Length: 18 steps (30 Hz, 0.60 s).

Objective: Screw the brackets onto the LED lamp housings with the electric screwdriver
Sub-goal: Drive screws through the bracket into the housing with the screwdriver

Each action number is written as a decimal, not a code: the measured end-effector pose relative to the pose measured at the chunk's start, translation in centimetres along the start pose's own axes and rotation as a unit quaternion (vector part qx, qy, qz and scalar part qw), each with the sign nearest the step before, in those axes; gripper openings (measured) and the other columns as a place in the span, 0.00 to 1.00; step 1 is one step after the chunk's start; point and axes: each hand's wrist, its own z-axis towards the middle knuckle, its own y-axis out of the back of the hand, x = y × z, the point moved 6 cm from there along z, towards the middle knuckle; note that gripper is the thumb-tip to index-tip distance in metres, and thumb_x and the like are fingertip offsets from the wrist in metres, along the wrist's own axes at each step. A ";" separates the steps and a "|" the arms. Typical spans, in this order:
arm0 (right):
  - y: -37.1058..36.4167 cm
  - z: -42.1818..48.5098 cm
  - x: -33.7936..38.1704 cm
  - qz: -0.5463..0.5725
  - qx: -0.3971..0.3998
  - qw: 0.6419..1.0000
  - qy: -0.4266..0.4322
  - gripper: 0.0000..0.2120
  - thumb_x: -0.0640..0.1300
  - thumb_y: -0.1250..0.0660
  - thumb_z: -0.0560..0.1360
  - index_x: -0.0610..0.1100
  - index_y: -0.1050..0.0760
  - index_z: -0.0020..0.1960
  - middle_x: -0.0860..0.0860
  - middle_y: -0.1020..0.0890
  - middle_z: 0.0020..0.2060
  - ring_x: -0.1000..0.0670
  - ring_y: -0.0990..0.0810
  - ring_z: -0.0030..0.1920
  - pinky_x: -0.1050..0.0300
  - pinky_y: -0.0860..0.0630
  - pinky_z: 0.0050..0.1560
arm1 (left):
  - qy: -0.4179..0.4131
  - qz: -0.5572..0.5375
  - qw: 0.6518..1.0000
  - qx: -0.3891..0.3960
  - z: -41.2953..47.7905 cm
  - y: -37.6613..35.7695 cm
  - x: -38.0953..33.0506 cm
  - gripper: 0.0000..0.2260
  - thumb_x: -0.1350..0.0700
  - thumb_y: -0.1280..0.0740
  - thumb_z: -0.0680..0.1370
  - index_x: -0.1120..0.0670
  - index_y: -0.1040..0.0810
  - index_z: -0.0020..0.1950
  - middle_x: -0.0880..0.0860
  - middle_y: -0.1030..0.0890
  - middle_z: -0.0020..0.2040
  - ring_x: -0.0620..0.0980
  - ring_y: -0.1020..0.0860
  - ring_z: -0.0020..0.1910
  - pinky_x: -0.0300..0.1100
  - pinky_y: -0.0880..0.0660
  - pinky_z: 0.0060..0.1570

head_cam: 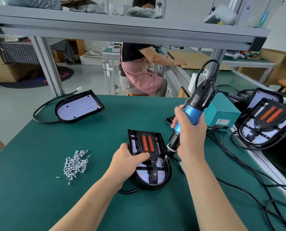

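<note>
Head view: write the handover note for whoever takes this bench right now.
Left hand presses the bracket down in the near housing.
Right hand grips the electric screwdriver, bit tip down at the bracket's right side.
The screw pile lies loose on the green mat, left of the near housing.
Done: the right-side housing carries a bracket; whether it is fully screwed cannot be told.
Left: finish this bracket's screws, then do the far-left housing, which has no bracket.
</note>
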 end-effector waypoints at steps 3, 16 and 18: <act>0.2 0.1 -0.1 -0.004 -0.001 1.000 0.001 0.07 0.36 0.29 0.77 0.39 0.26 0.52 0.46 0.26 0.31 0.53 0.27 0.28 0.65 0.27 0.32 | 0.001 -0.002 1.000 0.004 0.1 -0.1 0.1 0.22 0.45 0.24 0.65 0.52 0.24 0.53 0.49 0.17 0.52 0.50 0.19 0.52 0.50 0.22 0.56; -0.2 -0.2 -0.3 0.003 0.013 1.000 0.018 0.08 0.39 0.29 0.70 0.45 0.27 0.45 0.49 0.27 0.29 0.54 0.29 0.26 0.65 0.28 0.31 | 0.000 -0.018 1.000 0.002 0.1 -0.4 0.2 0.19 0.48 0.23 0.67 0.51 0.24 0.54 0.48 0.16 0.51 0.50 0.18 0.51 0.53 0.21 0.57; -0.2 -0.2 -0.4 0.004 0.024 1.000 0.020 0.08 0.38 0.30 0.70 0.44 0.29 0.44 0.48 0.27 0.29 0.54 0.29 0.26 0.65 0.28 0.31 | 0.000 -0.023 1.000 0.000 0.0 -0.4 0.1 0.22 0.46 0.25 0.63 0.51 0.24 0.53 0.49 0.16 0.51 0.50 0.18 0.51 0.53 0.21 0.58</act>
